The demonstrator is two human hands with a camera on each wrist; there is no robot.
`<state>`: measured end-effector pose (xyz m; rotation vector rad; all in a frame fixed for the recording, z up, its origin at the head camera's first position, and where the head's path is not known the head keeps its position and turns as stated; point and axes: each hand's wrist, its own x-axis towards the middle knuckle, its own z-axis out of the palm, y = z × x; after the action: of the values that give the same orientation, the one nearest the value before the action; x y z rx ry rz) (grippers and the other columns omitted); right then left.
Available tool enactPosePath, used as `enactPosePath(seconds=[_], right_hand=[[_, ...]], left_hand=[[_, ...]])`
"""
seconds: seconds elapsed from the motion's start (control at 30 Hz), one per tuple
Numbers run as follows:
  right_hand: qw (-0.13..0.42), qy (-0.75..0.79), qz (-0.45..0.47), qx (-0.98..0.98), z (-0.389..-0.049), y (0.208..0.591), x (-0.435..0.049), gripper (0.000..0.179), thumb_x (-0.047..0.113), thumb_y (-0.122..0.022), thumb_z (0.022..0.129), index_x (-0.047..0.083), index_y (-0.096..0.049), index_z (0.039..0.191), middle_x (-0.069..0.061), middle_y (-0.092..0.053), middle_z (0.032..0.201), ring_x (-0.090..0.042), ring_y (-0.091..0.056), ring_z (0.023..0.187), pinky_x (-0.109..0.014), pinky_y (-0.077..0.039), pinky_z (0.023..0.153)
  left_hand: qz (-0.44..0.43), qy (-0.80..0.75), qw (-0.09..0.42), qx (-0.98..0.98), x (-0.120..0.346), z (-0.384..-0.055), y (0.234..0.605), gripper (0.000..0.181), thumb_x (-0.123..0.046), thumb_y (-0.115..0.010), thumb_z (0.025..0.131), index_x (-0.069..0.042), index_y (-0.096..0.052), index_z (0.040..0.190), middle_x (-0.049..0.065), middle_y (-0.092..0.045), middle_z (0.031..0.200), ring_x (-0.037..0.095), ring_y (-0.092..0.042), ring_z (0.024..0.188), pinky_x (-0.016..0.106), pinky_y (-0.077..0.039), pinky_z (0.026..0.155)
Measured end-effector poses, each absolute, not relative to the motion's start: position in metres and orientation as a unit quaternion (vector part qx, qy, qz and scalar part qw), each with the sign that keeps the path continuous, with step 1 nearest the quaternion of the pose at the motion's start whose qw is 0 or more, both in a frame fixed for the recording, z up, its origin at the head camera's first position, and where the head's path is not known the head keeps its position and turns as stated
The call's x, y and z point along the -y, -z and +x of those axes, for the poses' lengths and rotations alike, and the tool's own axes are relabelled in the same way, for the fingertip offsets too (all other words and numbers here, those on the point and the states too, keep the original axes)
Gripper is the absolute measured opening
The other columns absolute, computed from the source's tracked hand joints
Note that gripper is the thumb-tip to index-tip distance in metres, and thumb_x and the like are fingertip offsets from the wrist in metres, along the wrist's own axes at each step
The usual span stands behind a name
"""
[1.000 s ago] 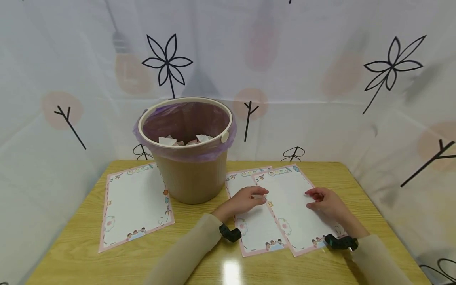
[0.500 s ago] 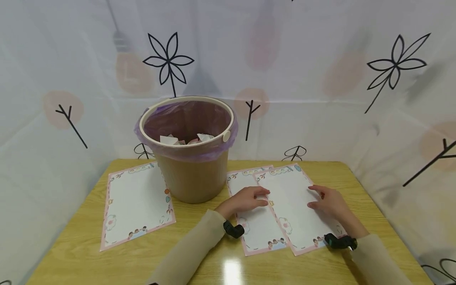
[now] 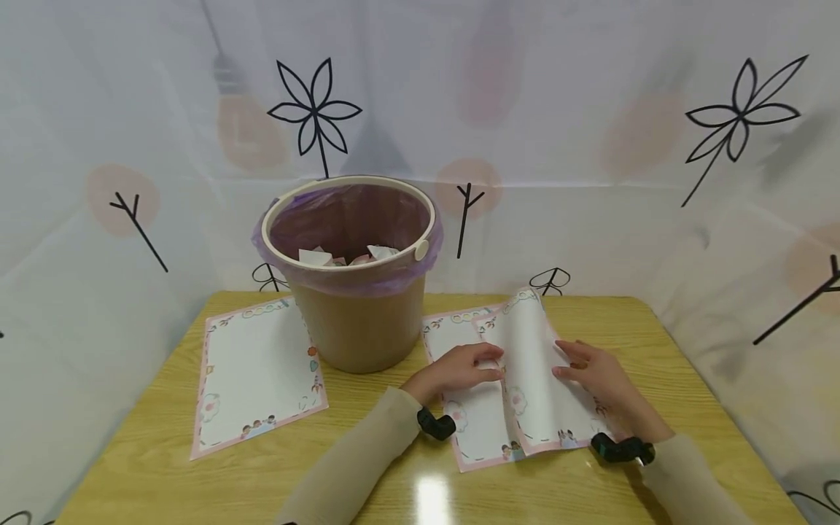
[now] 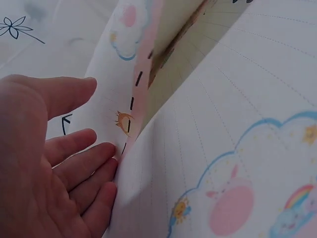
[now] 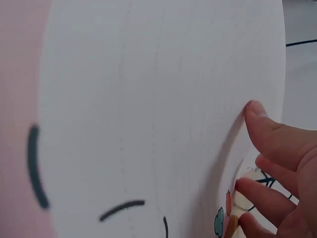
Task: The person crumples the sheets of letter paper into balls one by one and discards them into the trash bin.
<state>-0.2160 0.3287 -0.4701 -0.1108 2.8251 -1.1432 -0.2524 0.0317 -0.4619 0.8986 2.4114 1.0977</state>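
Note:
A sheet of paper point(image 3: 533, 397) with a pink patterned border lies between the hands, bowed up into a ridge. Beneath its left part is a second, similar sheet point(image 3: 477, 432), flat on the table. At the bowed sheet's right edge, my right hand point(image 3: 600, 375) pinches the paper, thumb point(image 5: 257, 111) on its face and fingers point(image 5: 265, 196) at the edge and partly behind. My left hand point(image 3: 454, 370) is at the left edge; its fingertips point(image 4: 110, 151) touch the paper while the thumb point(image 4: 74, 91) stands apart from them.
A tan bin point(image 3: 361, 328) with a purple liner stands at the back, crumpled paper point(image 3: 316, 257) inside. Left of it lies another bordered sheet point(image 3: 256, 372), partly behind the bin. All rest on a wooden table point(image 3: 262, 474) before a patterned cloth point(image 3: 407, 87).
The top sheet, flat before, now bows upward and its right edge has shifted left. My right hand has moved slightly left with it and closed on the edge. The left hand has barely moved.

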Motion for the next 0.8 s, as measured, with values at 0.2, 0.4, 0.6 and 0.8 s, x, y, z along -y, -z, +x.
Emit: enactPosePath(seconds=[0.2,0.4,0.6,0.8], right_hand=[[0.056,0.443,-0.039,-0.894,-0.212,0.465,-0.327,0.076,0.042,-0.071,0.092,0.001,-0.042,0.149,-0.028,-0.033,0.154,-0.051,-0.033,0.137,-0.063,-0.035,0.104],[0.062,0.514,-0.056,-0.854,-0.211,0.466,-0.321,0.070,0.034,-0.068,0.096,0.002,-0.040,0.151,-0.025,-0.035,0.154,-0.051,-0.030,0.139,-0.067,-0.030,0.106],[0.058,0.524,-0.054,-0.848,-0.211,0.467,-0.314,0.069,0.036,-0.067,0.096,0.002,-0.040,0.150,-0.025,-0.035,0.154,-0.048,-0.032,0.139,-0.066,-0.026,0.108],[0.049,0.528,-0.037,-0.847,-0.208,0.462,-0.305,0.069,0.035,-0.068,0.096,0.001,-0.041,0.150,-0.027,-0.032,0.155,-0.051,-0.031,0.138,-0.066,-0.027,0.107]], left_hand=[[0.301,-0.442,0.195,-0.822,-0.032,-0.251,0.460,0.057,-0.039,-0.064,0.097,-0.018,-0.047,0.148,-0.003,-0.053,0.145,0.008,-0.046,0.133,0.026,-0.037,0.107],[0.290,-0.465,0.202,-0.812,-0.031,-0.249,0.459,0.064,-0.043,-0.067,0.094,-0.023,-0.043,0.150,0.000,-0.051,0.147,0.011,-0.045,0.135,0.031,-0.040,0.105],[0.284,-0.487,0.180,-0.806,-0.034,-0.245,0.458,0.063,-0.041,-0.067,0.095,-0.024,-0.043,0.151,-0.001,-0.052,0.146,0.010,-0.046,0.134,0.033,-0.038,0.107],[0.268,-0.500,0.177,-0.804,-0.038,-0.241,0.456,0.065,-0.044,-0.068,0.093,-0.027,-0.042,0.151,-0.002,-0.053,0.145,0.011,-0.047,0.133,0.034,-0.041,0.105]])
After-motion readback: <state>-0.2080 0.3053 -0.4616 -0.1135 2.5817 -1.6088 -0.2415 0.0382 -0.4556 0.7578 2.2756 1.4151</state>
